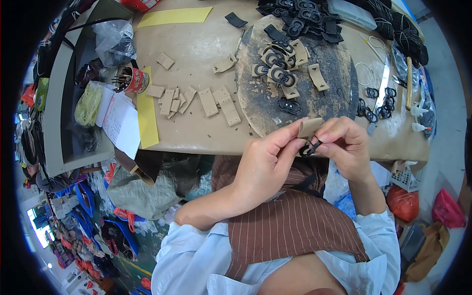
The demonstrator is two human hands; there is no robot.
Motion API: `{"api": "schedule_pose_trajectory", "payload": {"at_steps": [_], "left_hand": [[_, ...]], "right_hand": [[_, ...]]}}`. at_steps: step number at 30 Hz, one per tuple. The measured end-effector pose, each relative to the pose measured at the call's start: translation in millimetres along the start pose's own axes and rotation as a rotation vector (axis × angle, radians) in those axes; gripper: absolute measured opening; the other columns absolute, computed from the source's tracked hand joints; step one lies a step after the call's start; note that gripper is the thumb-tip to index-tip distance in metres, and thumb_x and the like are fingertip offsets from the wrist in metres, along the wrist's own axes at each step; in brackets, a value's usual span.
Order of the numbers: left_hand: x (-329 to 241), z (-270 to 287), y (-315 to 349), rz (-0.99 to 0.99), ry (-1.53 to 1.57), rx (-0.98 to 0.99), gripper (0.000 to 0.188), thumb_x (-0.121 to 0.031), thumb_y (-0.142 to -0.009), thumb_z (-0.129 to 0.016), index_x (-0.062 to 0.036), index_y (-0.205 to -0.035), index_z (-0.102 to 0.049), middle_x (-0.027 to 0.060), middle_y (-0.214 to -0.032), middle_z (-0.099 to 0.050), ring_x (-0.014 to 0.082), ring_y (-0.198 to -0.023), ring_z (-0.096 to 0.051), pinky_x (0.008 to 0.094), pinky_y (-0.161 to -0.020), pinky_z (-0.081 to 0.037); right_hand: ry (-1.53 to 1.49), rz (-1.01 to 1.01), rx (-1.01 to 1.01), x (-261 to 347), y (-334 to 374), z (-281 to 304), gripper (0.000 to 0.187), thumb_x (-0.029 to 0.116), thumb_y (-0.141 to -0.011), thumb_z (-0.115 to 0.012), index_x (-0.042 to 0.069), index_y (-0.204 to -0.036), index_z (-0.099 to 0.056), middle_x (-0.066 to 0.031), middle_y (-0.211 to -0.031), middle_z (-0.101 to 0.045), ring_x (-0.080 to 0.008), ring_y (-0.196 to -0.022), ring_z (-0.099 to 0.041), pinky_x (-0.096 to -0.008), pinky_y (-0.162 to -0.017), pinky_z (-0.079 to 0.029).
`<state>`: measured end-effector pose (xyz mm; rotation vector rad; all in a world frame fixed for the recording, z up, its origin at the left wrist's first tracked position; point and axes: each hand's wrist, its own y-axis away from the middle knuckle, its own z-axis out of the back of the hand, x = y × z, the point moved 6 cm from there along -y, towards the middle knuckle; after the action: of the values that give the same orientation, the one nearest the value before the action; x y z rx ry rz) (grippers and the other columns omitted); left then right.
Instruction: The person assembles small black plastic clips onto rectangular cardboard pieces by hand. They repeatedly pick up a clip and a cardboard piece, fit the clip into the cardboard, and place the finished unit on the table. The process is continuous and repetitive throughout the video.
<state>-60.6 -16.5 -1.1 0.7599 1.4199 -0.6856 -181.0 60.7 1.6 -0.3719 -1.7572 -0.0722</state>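
Close to the table's near edge, my left hand (268, 155) pinches a tan leather tab (310, 127) between thumb and fingers. A black buckle (308, 149) is just below the tab, and the fingertips of my right hand (346, 145) are closed on it. My fingers partly hide where the tab and buckle meet. Beyond my hands, several tan tabs fitted with black buckles (282, 76) are heaped on a round worn board (255, 108). A single black buckle piece (289, 105) lies on the board nearest my hands.
Loose tan tabs (209, 102) are scattered left of the board. Black straps with buckles (305, 17) are piled at the back. On the right are small black buckles (372, 92), a steel ruler (382, 88) and a wooden-handled tool (409, 83). A red can (137, 80) stands at left.
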Motion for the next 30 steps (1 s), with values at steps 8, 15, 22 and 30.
{"api": "schedule_pose_trajectory", "payload": {"at_steps": [8, 15, 22, 30], "left_hand": [[31, -8, 22, 0.305, 0.428, -0.08, 0.03, -0.01, -0.095, -0.038, 0.0024, -0.121, -0.046, 0.005, -0.105, -0.056, 0.0076, -0.091, -0.055, 0.0231, -0.08, -0.048], [43, -4, 26, 0.232, 0.24, 0.085, 0.023, -0.011, -0.095, -0.04, 0.0037, -0.106, -0.053, 0.0009, -0.089, -0.057, 0.0033, -0.082, -0.052, 0.0196, -0.07, -0.046], [35, -6, 22, 0.303, 0.345, 0.141, 0.022, -0.01, -0.094, -0.04, 0.0031, -0.103, -0.055, -0.0003, -0.086, -0.057, 0.0027, -0.08, -0.051, 0.0189, -0.071, -0.045], [24, 2, 20, 0.15, 0.114, 0.152, 0.014, -0.013, -0.09, -0.049, 0.0014, -0.09, -0.052, 0.0021, -0.068, -0.051, 0.0072, -0.066, -0.05, 0.0257, -0.062, -0.044]], "right_hand": [[0.123, -0.13, -0.103, -24, 6, -7, 0.012, -0.006, -0.075, -0.064, -0.001, -0.083, -0.058, -0.0089, -0.089, -0.058, -0.0111, -0.08, -0.057, -0.0228, -0.071, -0.047], [0.04, -0.07, -0.195, -22, 16, -13, 0.014, -0.008, -0.073, -0.064, -0.003, -0.084, -0.059, -0.0106, -0.089, -0.057, -0.0138, -0.079, -0.055, -0.0243, -0.071, -0.045], [0.152, -0.067, -0.057, -14, 9, -11, 0.014, -0.007, -0.074, -0.064, -0.002, -0.086, -0.058, -0.0092, -0.086, -0.056, -0.0135, -0.079, -0.054, -0.0238, -0.071, -0.043], [0.0, -0.076, -0.163, -23, 10, -12, 0.017, -0.004, -0.074, -0.065, 0.0, -0.089, -0.059, -0.0058, -0.085, -0.054, -0.0109, -0.079, -0.05, -0.0231, -0.072, -0.041]]}}
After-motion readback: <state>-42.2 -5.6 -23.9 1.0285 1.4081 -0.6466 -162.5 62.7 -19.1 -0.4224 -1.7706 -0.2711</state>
